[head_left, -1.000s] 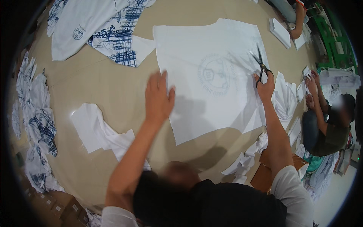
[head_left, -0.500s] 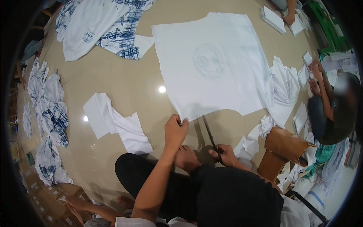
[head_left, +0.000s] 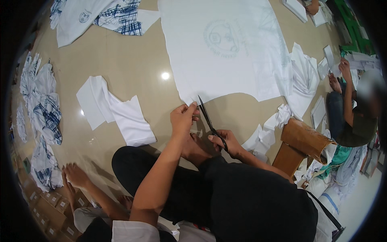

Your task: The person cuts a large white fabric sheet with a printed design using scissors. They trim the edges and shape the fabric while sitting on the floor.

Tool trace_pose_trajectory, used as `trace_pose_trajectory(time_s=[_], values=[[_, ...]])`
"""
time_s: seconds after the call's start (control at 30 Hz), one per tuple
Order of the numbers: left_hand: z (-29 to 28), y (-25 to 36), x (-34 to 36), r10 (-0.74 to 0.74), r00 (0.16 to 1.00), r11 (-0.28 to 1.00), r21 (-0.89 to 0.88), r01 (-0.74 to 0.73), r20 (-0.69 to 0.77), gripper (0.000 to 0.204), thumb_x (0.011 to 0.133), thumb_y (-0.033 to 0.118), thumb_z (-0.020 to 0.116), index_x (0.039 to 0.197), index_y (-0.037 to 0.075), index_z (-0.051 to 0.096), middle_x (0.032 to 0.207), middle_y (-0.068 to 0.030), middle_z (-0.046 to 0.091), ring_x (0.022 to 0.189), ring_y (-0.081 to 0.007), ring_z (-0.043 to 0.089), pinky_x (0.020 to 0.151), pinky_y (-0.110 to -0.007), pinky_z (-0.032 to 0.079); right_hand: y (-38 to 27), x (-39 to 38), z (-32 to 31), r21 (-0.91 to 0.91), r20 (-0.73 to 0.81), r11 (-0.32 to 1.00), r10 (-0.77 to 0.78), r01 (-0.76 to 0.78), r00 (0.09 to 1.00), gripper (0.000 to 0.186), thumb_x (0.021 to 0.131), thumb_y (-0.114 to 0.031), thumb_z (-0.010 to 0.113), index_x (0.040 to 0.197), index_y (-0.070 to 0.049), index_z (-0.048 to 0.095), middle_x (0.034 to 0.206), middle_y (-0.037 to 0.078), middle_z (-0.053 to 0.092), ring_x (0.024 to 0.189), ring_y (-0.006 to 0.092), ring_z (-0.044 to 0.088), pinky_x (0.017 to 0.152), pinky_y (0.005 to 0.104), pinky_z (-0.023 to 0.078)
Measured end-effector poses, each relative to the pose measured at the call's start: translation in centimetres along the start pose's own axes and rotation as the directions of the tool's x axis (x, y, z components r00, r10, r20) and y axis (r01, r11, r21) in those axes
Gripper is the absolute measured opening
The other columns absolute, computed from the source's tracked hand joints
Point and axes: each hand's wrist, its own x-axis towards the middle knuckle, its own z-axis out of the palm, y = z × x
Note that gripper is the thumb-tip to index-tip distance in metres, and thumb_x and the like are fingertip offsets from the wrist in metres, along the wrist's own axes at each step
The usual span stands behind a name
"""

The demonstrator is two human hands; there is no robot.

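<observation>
A large white fabric piece (head_left: 225, 72) lies spread on the floor ahead of me, a faint round print showing on it. My left hand (head_left: 184, 117) pinches its near left corner between thumb and fingers. In my right hand (head_left: 226, 143) are black scissors (head_left: 207, 117), my fingers through the handles. Their blades point up toward the fabric's near edge, right beside my left fingertips. Whether the blades touch the cloth I cannot tell. Beneath the hands, my bare foot (head_left: 194, 149) rests on the floor.
White cloth (head_left: 129, 119) lies to the left, with blue-patterned fabric (head_left: 48, 115) farther left. More patterned pieces (head_left: 121, 18) spread at the far left. A brown box (head_left: 300, 141) and white scraps (head_left: 260, 139) stand right. Co-workers sit at right (head_left: 356, 109) and lower left (head_left: 98, 193).
The scissors have moved left, close to my left hand, and their blades look closer together. The whole view has shifted, so the fabric sits higher. The lower-left co-worker's hands have risen.
</observation>
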Motion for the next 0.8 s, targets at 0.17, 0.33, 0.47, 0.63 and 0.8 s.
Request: trace_pose_trajectory(time_s=[0.17, 0.33, 0.47, 0.63, 0.8], values=[[0.0, 0.4, -0.1, -0.019, 1.000, 1.000, -0.019, 0.019, 0.002, 0.027, 0.098, 0.030, 0.076, 0.087, 0.006, 0.073, 0.085, -0.0044, 0.077, 0.065, -0.0090, 0.064, 0.059, -0.025, 0.044, -0.2, 0.6, 0.2, 0.021, -0.030, 1.000, 0.006, -0.005, 1.000, 0.039, 0.096, -0.039, 0.080, 0.081, -0.005, 0.067, 0.066, 0.002, 0.061, 0.058, 0.0104, 0.059, 0.055, 0.0270, 0.046], [-0.1, 0.4, -0.1, -0.024, 1.000, 0.999, -0.027, 0.024, 0.020, 0.026, 0.098, 0.031, 0.075, 0.091, 0.006, 0.074, 0.087, -0.0045, 0.077, 0.068, -0.0090, 0.064, 0.062, -0.025, 0.045, 0.2, 1.4, -0.1, 0.014, 0.004, 1.000, 0.005, -0.005, 1.000, 0.036, 0.097, -0.037, 0.078, 0.083, -0.006, 0.066, 0.069, 0.001, 0.064, 0.058, 0.0099, 0.059, 0.056, 0.0261, 0.046], [-0.2, 0.4, -0.2, -0.019, 1.000, 0.999, -0.026, 0.019, 0.022, 0.027, 0.099, 0.031, 0.075, 0.093, 0.005, 0.074, 0.088, -0.0047, 0.077, 0.069, -0.0091, 0.064, 0.062, -0.025, 0.045, -0.1, 1.6, 0.2, -0.026, -0.015, 1.000, 0.005, -0.006, 1.000, 0.034, 0.098, -0.034, 0.077, 0.082, -0.006, 0.066, 0.067, 0.001, 0.062, 0.058, 0.0097, 0.058, 0.055, 0.0263, 0.046], [0.0, 0.5, -0.4, -0.016, 1.000, 0.999, -0.046, 0.017, 0.023, 0.027, 0.100, 0.030, 0.074, 0.091, 0.005, 0.073, 0.087, -0.0043, 0.077, 0.068, -0.0087, 0.064, 0.063, -0.024, 0.046, -0.3, 1.8, 0.5, -0.017, -0.008, 1.000, -0.017, 0.017, 1.000, 0.035, 0.099, -0.034, 0.077, 0.083, -0.005, 0.066, 0.067, 0.001, 0.062, 0.059, 0.0094, 0.058, 0.055, 0.0264, 0.046], [-0.1, 0.3, -0.1, -0.039, 0.998, 0.998, -0.042, 0.040, 0.041, 0.025, 0.101, 0.032, 0.075, 0.095, 0.008, 0.073, 0.090, -0.0032, 0.076, 0.070, -0.0076, 0.063, 0.064, -0.024, 0.047, -0.2, 1.9, 0.5, -0.041, -0.017, 0.999, -0.016, 0.016, 1.000, 0.036, 0.099, -0.035, 0.077, 0.081, -0.006, 0.065, 0.066, 0.001, 0.062, 0.058, 0.0091, 0.057, 0.055, 0.0265, 0.045]])
